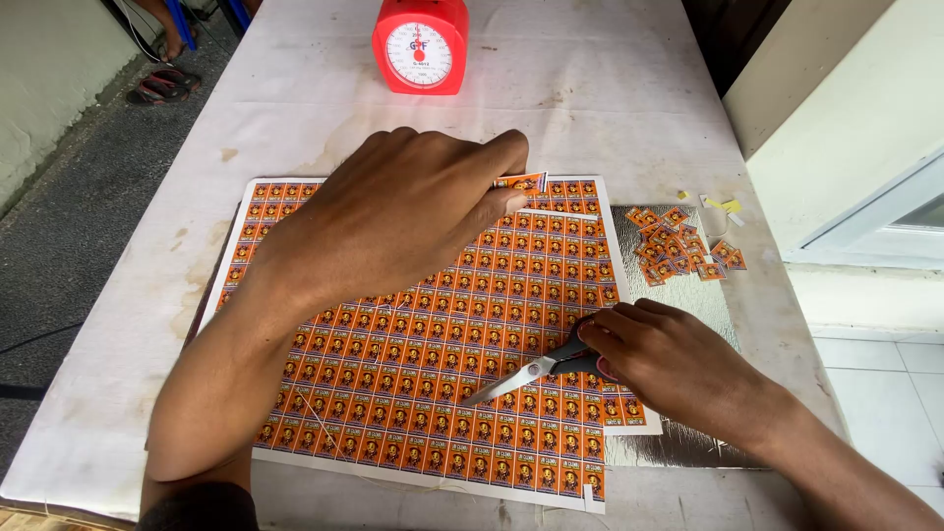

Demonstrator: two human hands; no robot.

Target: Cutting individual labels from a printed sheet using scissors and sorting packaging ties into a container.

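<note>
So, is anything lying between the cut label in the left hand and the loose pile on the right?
Nothing visible. The left hand pinches the cut label over the sheets; only flat sheet and silver board lie between it and the pile.

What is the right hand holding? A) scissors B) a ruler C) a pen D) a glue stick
A: the right hand grips scissors, their blades lying on the orange label sheet, while the left hand pinches a single cut label.
</note>
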